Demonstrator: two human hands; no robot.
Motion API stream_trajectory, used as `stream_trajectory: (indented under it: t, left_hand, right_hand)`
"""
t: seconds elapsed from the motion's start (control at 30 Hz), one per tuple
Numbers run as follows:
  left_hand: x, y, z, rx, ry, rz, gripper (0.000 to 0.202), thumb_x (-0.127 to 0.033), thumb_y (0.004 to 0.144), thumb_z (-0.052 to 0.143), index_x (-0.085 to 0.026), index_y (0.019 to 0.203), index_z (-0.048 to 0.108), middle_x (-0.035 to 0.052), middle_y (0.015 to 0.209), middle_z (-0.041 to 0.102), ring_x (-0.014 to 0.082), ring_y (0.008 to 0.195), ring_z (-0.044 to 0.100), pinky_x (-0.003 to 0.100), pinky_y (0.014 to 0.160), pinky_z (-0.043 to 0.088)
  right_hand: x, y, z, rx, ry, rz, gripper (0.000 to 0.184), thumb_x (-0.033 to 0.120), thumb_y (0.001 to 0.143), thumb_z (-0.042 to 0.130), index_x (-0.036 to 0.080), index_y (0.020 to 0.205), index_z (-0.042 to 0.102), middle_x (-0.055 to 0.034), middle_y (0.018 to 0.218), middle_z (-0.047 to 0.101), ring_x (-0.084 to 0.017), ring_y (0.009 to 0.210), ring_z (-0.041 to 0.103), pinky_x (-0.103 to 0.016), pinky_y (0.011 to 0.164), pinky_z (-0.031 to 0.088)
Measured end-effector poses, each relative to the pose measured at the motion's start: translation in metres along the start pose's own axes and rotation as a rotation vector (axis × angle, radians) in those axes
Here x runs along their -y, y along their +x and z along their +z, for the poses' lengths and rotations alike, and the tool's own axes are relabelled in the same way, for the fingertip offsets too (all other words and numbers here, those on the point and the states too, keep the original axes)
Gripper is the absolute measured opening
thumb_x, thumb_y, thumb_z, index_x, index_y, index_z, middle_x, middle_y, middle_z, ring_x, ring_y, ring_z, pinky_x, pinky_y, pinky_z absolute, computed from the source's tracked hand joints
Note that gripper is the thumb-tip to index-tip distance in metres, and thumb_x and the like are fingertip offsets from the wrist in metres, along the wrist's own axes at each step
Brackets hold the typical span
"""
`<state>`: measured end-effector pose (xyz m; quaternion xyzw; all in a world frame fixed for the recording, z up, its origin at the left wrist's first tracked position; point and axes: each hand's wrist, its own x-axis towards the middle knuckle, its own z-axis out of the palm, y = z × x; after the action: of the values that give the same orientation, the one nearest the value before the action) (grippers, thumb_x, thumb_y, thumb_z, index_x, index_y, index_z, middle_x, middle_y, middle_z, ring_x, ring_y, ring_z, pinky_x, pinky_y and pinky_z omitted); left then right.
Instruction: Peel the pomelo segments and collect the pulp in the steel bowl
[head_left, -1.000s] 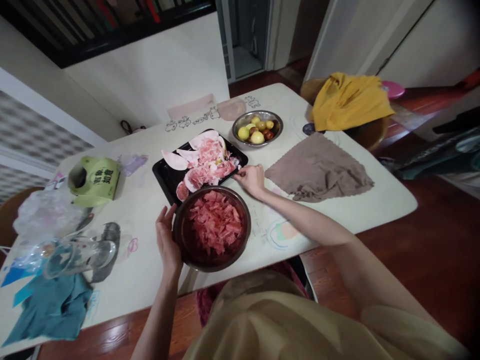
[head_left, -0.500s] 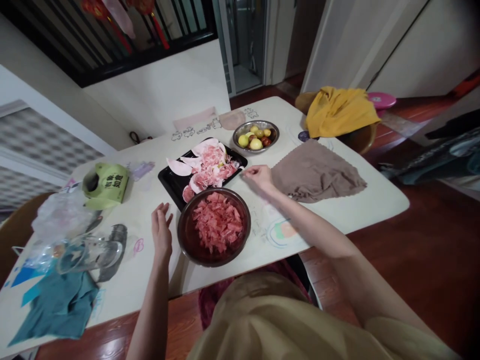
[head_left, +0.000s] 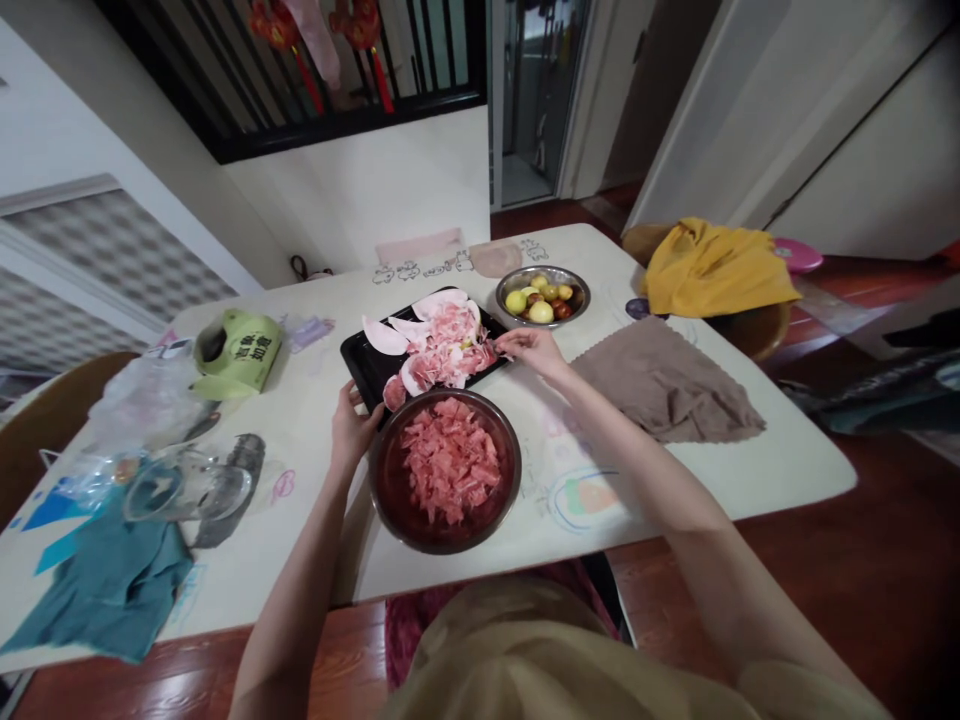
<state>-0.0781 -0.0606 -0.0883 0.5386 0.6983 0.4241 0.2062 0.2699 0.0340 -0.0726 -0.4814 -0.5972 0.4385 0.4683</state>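
Note:
A black tray (head_left: 363,362) carries pink peel pieces (head_left: 442,345) and torn membrane, looking like pomelo scraps. My left hand (head_left: 354,425) is at its near left corner, fingers curled at the edge. At the tray's right end, my right hand (head_left: 534,350) pinches the rim beside the scraps. Right in front of the tray stands a round metal bowl (head_left: 442,541), overlapping its near edge in view. Red fruit flesh (head_left: 452,460) in broken chunks lies inside that bowl.
A metal bowl of small yellow and brown fruits (head_left: 544,306) stands behind the tray. Right of it lies a brown cloth (head_left: 667,385). On the left are a green bag (head_left: 244,352), a clear plastic container (head_left: 187,488) and a teal cloth (head_left: 109,580). A yellow cloth (head_left: 712,270) drapes over a chair.
Both hands have moved in to the tray: the left onto its near left corner, the right onto its right end. The camera view has shifted a little.

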Motion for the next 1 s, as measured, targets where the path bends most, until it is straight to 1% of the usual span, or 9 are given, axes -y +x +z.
stream_trajectory:
  t: [0.1, 0.23, 0.4, 0.47, 0.53, 0.63, 0.7, 0.83, 1.0]
  left_hand:
    - [0.005, 0.007, -0.001, 0.02, 0.067, 0.032, 0.076, -0.024, 0.077, 0.069, -0.016, 0.147, 0.041, 0.0193, 0.129, 0.069, 0.0244, 0.09, 0.075, 0.043, 0.084, 0.062]
    - [0.016, 0.029, -0.007, 0.064, 0.129, 0.098, 0.074, -0.021, 0.077, 0.066, -0.016, 0.147, 0.043, 0.0177, 0.133, 0.068, 0.0301, 0.117, 0.07, 0.048, 0.099, 0.058]
    - [0.024, 0.053, -0.013, 0.13, 0.212, 0.185, 0.066, -0.02, 0.081, 0.061, -0.016, 0.145, 0.047, 0.0179, 0.14, 0.063, 0.0324, 0.127, 0.065, 0.051, 0.101, 0.058]
    - [0.021, 0.059, -0.015, 0.12, 0.266, 0.219, 0.065, -0.019, 0.083, 0.059, -0.014, 0.146, 0.046, 0.0209, 0.147, 0.058, 0.0359, 0.135, 0.058, 0.056, 0.106, 0.054]
    - [0.013, 0.063, -0.017, 0.117, 0.319, 0.274, 0.063, -0.017, 0.085, 0.057, -0.016, 0.147, 0.047, 0.0177, 0.153, 0.053, 0.0345, 0.145, 0.047, 0.058, 0.118, 0.043]
    - [-0.004, 0.072, -0.02, 0.191, 0.395, 0.348, 0.05, -0.018, 0.09, 0.053, -0.017, 0.14, 0.056, 0.0129, 0.147, 0.06, 0.0303, 0.143, 0.049, 0.054, 0.125, 0.035]
    - [-0.016, 0.081, -0.019, 0.28, 0.448, 0.373, 0.043, -0.021, 0.09, 0.056, -0.018, 0.132, 0.063, 0.0121, 0.139, 0.066, 0.0295, 0.135, 0.057, 0.05, 0.121, 0.04]
    - [-0.034, 0.097, -0.013, 0.433, 0.55, 0.365, 0.039, -0.028, 0.091, 0.06, -0.018, 0.128, 0.067, 0.0115, 0.134, 0.07, 0.0285, 0.124, 0.065, 0.041, 0.109, 0.05]
    - [-0.046, 0.098, -0.003, 0.508, 0.663, 0.314, 0.033, -0.021, 0.09, 0.06, -0.02, 0.121, 0.071, 0.0098, 0.127, 0.073, 0.0254, 0.117, 0.068, 0.032, 0.1, 0.052]
  right_hand:
    - [0.002, 0.005, 0.0, 0.005, -0.075, -0.048, 0.014, 0.029, 0.074, 0.072, 0.018, 0.081, 0.077, -0.0075, 0.089, 0.081, -0.019, 0.078, 0.072, -0.03, 0.077, 0.055]
    - [0.005, 0.01, -0.002, 0.036, -0.196, -0.093, 0.015, 0.022, 0.075, 0.065, 0.019, 0.08, 0.079, -0.0056, 0.087, 0.081, -0.019, 0.078, 0.072, -0.029, 0.076, 0.054]
    - [0.011, 0.01, 0.0, 0.054, -0.359, -0.14, 0.025, 0.011, 0.071, 0.051, 0.018, 0.067, 0.075, -0.0033, 0.072, 0.077, -0.017, 0.065, 0.067, -0.026, 0.065, 0.048]
    - [0.014, 0.008, 0.006, 0.068, -0.423, -0.171, 0.026, 0.01, 0.071, 0.049, 0.018, 0.062, 0.071, -0.0024, 0.066, 0.074, -0.017, 0.062, 0.065, -0.026, 0.063, 0.045]
    - [0.019, 0.006, 0.014, 0.093, -0.485, -0.208, 0.026, 0.011, 0.074, 0.049, 0.018, 0.064, 0.071, -0.0021, 0.068, 0.074, -0.017, 0.064, 0.065, -0.026, 0.064, 0.044]
    - [0.03, 0.006, 0.027, 0.122, -0.585, -0.263, 0.02, 0.016, 0.08, 0.056, 0.019, 0.076, 0.076, -0.0031, 0.072, 0.075, -0.019, 0.065, 0.064, -0.029, 0.066, 0.043]
    - [0.04, 0.007, 0.035, 0.139, -0.636, -0.305, 0.02, 0.016, 0.081, 0.058, 0.019, 0.087, 0.078, -0.005, 0.078, 0.076, -0.022, 0.071, 0.066, -0.032, 0.072, 0.044]
    - [0.063, 0.012, 0.047, 0.201, -0.718, -0.459, 0.034, 0.008, 0.083, 0.055, 0.019, 0.106, 0.077, -0.0086, 0.106, 0.078, -0.026, 0.098, 0.068, -0.037, 0.09, 0.045]
    - [0.087, 0.014, 0.061, 0.236, -0.699, -0.56, 0.023, 0.019, 0.092, 0.057, 0.018, 0.102, 0.078, -0.0092, 0.105, 0.077, -0.026, 0.098, 0.069, -0.039, 0.092, 0.049]
